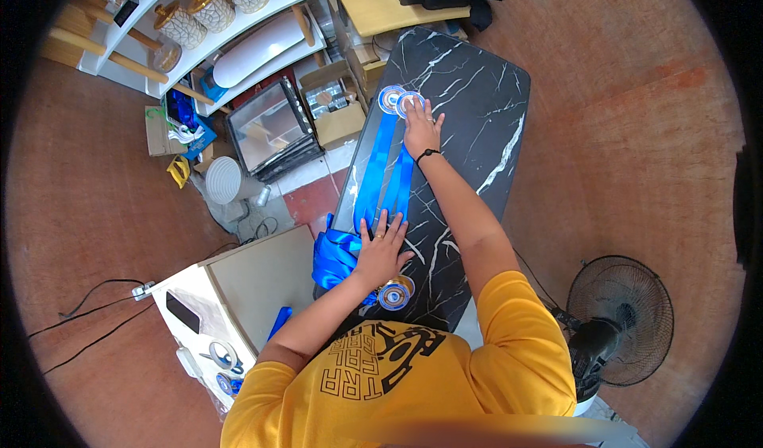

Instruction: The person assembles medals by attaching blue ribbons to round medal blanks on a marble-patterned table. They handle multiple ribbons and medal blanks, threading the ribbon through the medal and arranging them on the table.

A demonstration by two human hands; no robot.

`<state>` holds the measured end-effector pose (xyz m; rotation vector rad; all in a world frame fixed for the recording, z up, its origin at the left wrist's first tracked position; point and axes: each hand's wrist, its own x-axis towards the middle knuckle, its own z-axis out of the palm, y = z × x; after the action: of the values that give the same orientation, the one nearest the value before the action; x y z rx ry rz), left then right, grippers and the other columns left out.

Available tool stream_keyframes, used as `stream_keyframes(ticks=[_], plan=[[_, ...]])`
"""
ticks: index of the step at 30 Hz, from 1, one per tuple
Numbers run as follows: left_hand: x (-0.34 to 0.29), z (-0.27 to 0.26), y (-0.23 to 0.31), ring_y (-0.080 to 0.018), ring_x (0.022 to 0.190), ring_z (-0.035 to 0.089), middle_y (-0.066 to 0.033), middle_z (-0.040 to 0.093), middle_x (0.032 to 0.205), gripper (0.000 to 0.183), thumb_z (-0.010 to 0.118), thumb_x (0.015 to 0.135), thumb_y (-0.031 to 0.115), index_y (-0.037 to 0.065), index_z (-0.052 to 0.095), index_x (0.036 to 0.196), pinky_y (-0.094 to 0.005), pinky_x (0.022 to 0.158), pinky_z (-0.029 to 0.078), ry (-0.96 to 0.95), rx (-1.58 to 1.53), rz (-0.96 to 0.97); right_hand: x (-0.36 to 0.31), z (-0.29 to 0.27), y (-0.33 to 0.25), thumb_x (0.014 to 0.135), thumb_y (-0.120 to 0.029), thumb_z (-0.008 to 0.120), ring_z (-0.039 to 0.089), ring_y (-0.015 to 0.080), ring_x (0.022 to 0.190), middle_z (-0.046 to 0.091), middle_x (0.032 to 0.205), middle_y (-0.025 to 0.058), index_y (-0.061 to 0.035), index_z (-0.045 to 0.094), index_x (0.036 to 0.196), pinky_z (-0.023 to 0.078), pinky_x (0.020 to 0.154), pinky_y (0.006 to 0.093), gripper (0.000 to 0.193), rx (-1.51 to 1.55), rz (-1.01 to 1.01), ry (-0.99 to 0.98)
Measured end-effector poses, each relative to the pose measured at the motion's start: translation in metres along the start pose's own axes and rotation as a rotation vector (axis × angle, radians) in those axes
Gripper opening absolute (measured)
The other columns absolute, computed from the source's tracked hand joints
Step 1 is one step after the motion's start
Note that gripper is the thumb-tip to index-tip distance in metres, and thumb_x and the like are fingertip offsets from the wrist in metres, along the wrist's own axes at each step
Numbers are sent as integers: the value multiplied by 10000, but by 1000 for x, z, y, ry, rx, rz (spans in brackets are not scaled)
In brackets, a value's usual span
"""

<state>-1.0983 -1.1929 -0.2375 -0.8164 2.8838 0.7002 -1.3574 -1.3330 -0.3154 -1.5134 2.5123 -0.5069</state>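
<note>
Two round medals lie side by side near the far left part of a black marble-patterned table (469, 74). My right hand (424, 130) rests with fingers stretched over the right medal (406, 103); the left medal (392, 98) shows beside it. Their blue ribbons (375, 182) run toward me along the table. My left hand (383, 251) lies flat with fingers spread over the near ends of these ribbons. Beside it, a bunch of blue ribbons (334, 259) is heaped at the table's left edge. Another medal (393, 294), gold-rimmed, lies just below my left hand.
A standing fan (624, 321) is at the right. On the left, a white cabinet (238, 289) carries a phone (183, 312), scissors (218, 357) and tape. Beyond are a dark framed case (270, 126), an open carton (340, 122) and shelves with patterned jars (212, 11).
</note>
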Motion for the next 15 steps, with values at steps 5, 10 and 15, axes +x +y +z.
stream_keyframes(ticks=[5,10,15], plan=[[0,13,-2,-349,1486,169,-120,286,1581,706,496,955,502,19,404,1461,-716,1108,64,-86,73,4,0,-2,-1,989,-213,469,237,321,1472,328,1564,66,-167,423,1460,143,1147,658,475,-23,14,-10],[-3,16,-4,-343,1487,169,-128,282,1582,712,486,957,504,14,397,1466,-708,1114,59,-79,48,11,1,-2,-3,989,-231,476,246,324,1467,324,1565,64,-164,422,1462,150,1145,659,480,-45,19,-3],[-6,12,-4,-353,1489,161,-128,264,1590,716,519,947,485,20,380,1474,-700,1120,61,-78,17,-3,2,-4,-8,986,-253,488,240,334,1467,312,1572,58,-164,418,1464,146,1137,675,491,-41,37,10]])
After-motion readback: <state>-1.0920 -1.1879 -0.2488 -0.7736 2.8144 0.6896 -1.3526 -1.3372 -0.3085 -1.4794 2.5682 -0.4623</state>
